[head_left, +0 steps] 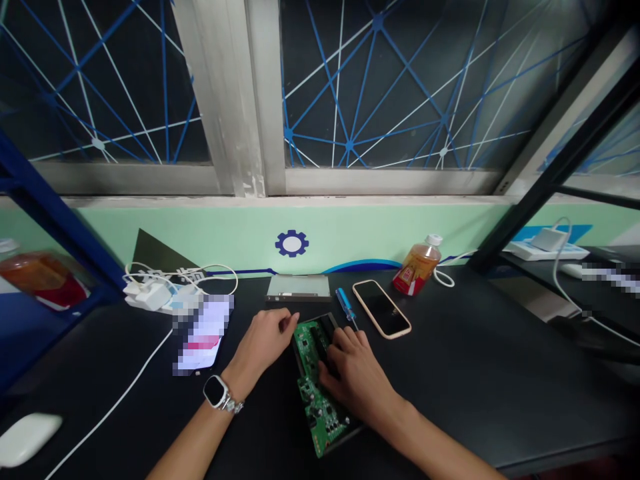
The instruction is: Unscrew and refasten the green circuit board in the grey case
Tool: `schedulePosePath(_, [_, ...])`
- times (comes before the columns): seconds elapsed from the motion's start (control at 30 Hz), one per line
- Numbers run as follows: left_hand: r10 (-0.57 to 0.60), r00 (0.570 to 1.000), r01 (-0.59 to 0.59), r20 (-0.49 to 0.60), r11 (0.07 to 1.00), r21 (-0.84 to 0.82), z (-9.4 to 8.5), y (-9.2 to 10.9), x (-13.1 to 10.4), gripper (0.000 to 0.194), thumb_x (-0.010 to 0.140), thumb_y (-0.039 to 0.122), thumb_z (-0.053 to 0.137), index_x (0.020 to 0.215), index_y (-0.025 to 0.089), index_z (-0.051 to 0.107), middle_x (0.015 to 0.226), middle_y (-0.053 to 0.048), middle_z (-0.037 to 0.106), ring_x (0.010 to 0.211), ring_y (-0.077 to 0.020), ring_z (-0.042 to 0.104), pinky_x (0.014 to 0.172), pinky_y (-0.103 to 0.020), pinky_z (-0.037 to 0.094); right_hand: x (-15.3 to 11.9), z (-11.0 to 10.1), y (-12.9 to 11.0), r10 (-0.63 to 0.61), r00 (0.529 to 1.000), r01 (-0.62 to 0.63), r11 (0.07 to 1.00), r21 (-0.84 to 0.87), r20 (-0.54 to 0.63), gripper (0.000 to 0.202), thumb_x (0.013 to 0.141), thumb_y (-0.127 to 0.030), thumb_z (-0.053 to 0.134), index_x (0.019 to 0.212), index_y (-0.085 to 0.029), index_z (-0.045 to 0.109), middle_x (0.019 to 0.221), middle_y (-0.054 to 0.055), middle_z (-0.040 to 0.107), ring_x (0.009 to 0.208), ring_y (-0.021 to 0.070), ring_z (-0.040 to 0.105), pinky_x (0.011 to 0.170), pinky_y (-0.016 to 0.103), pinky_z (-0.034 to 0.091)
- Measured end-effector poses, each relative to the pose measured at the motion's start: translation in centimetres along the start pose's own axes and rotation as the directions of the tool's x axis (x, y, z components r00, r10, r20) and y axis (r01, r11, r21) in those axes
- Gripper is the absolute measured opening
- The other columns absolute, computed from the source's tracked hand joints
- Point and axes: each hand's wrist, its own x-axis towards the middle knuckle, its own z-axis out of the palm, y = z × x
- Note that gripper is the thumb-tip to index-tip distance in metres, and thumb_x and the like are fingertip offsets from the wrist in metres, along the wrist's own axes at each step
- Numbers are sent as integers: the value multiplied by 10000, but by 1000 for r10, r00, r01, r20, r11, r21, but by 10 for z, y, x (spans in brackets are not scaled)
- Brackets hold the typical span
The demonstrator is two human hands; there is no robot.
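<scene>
The half-bent right hand (357,363) is on a long green circuit board (311,387), the curled left hand (270,335) by its far corner; I can't tell if either grips. The board lies on the black table (475,373) near a blue-handled screwdriver (345,303).

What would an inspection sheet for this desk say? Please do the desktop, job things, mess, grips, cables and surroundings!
Surface: black desktop.
Job's things: green circuit board; blue screwdriver just beyond.
Clutter: lit phone, dark-screened phone, drink bottle, flat metallic box, white rounded object.
Grips: left grip at the board's far-left corner; right grip over its right side. Whether either holds it: unclear.
Cables: white cables tangled around plugs at left; one trails nearer.
Surroundings: green wall, windows above.
</scene>
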Motion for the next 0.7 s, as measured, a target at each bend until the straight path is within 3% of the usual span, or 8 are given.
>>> schedulePosePath(0.47, [-49,999,51,21,991,-125,1,2,1,431,944,445,470,610,182,541,549,18,538,514,-117,448,554,-250,266,4,1,-15,-45,998,44,998,-51,-32,141,845,-299,635,768,-182,644,925,87,614,922,257,521,827,401,345])
schedulePosePath(0.6, [-44,999,41,-4,968,-248,-1,1,0,428,934,467,491,628,173,547,547,29,490,526,-113,422,553,-247,289,6,2,-23,-8,1000,9,1000,8,-26,150,852,-300,617,755,-185,622,916,71,605,925,252,526,840,405,339])
schedulePosePath(0.7, [-76,997,55,-32,901,-429,-9,5,1,379,911,481,536,722,163,616,627,12,552,597,-127,472,571,-240,341,7,-1,-26,35,999,-30,987,157,-27,189,860,-298,607,710,-186,578,865,42,576,873,217,519,812,383,332])
